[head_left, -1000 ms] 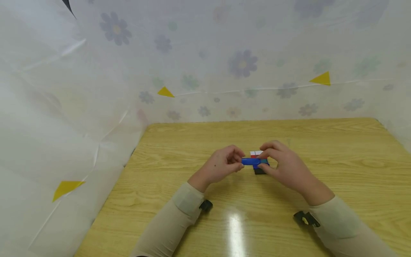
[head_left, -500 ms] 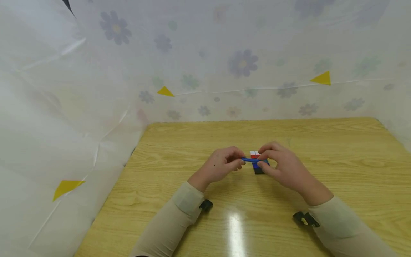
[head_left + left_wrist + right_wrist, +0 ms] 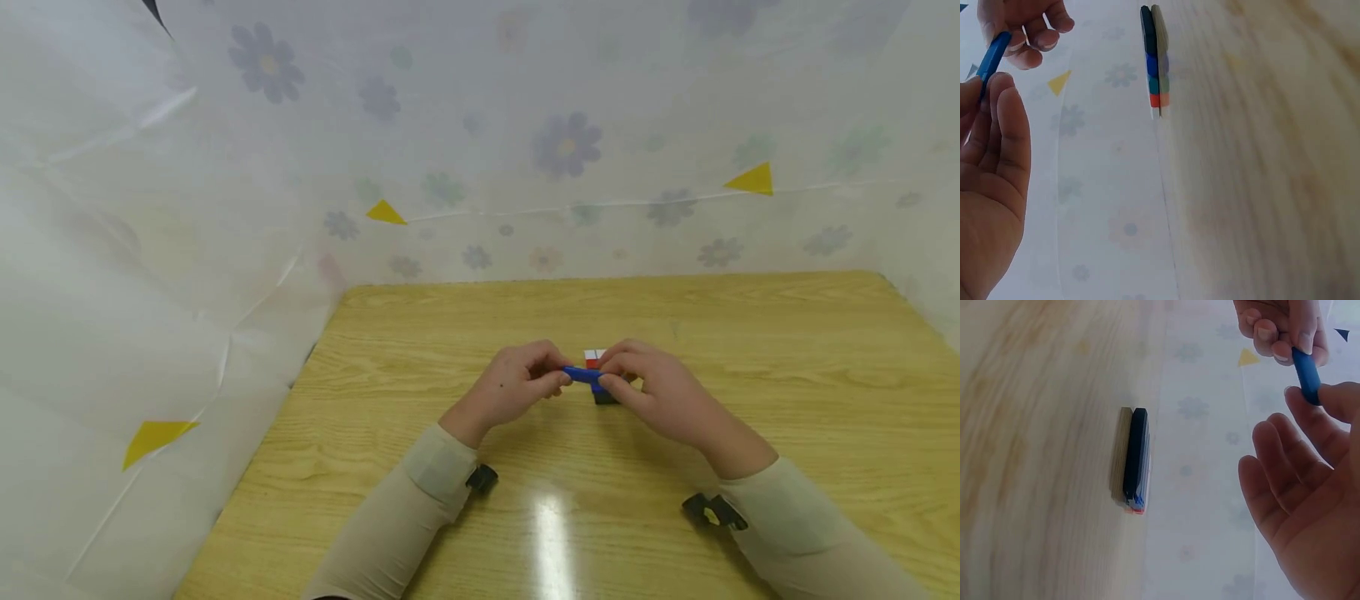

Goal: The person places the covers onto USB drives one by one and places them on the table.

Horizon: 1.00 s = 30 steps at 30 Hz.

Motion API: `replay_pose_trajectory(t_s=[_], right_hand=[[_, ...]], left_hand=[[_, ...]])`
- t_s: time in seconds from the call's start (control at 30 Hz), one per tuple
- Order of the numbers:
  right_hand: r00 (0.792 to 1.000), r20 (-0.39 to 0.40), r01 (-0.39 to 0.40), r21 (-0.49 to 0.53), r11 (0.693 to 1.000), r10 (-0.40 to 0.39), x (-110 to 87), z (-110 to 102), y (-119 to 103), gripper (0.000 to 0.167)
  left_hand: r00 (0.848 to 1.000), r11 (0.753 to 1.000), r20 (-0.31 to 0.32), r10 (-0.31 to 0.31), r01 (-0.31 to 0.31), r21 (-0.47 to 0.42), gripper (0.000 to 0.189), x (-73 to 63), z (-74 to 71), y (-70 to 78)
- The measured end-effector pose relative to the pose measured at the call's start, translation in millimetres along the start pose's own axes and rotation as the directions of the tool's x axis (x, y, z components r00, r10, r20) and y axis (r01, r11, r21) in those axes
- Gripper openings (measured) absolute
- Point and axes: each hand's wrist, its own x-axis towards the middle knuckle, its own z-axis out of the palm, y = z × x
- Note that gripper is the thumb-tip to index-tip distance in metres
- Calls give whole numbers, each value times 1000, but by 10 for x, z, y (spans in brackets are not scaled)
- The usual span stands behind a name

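A short, flat blue bar (image 3: 581, 374) is held up level between both hands, over the table. My left hand (image 3: 517, 382) pinches its left end between thumb and fingers. At the other end my right hand (image 3: 667, 396) grips it the same way, its remaining fingers spread loosely in the right wrist view. Beneath and behind the bar lies a low, flat block of coloured bands (image 3: 1152, 69), black, blue, teal, red and white, partly hidden by the right hand in the head view. In the right wrist view the blue bar (image 3: 1305, 375) spans the two hands' fingertips.
The wood-grain table (image 3: 420, 333) reflects a bright light near its front. Flower-print sheeting (image 3: 487, 133) hangs behind and to the left, with yellow triangles (image 3: 752, 180) on it. Each sleeved forearm bears a small black device (image 3: 482, 478) at the wrist.
The blue bar has turned in the fingers, from broad face to thin edge and back to a broader, slightly tilted face. The right fingers have shifted left along it. The banded block stays put.
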Motion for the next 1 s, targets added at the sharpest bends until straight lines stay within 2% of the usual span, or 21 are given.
replay_pose_trajectory(t_s=[0.27,0.47,0.6,0.83,1.0], right_hand=[[999,22,44,6,999,-44,18,8,-31,10],[997,72,-17,96,995,10,5,0,-36,10],[996,81,-48,127,991,38,-3,-14,-22,8],[999,35,-37,38,999,35,7,-10,-10,11],[1000,-7,-7,-45,999,7,-3,-10,-11,12]], left_hand=[[997,997,-23,78,-77,29,11,-7,1,-17],[986,981,-44,161,-155,121,6,-1,3,-4],[980,973,-30,197,-192,125,3,-2,4,-9],[975,968,-8,221,-218,125,12,-2,8,-24],[982,972,1,190,-188,138,13,5,15,-15]])
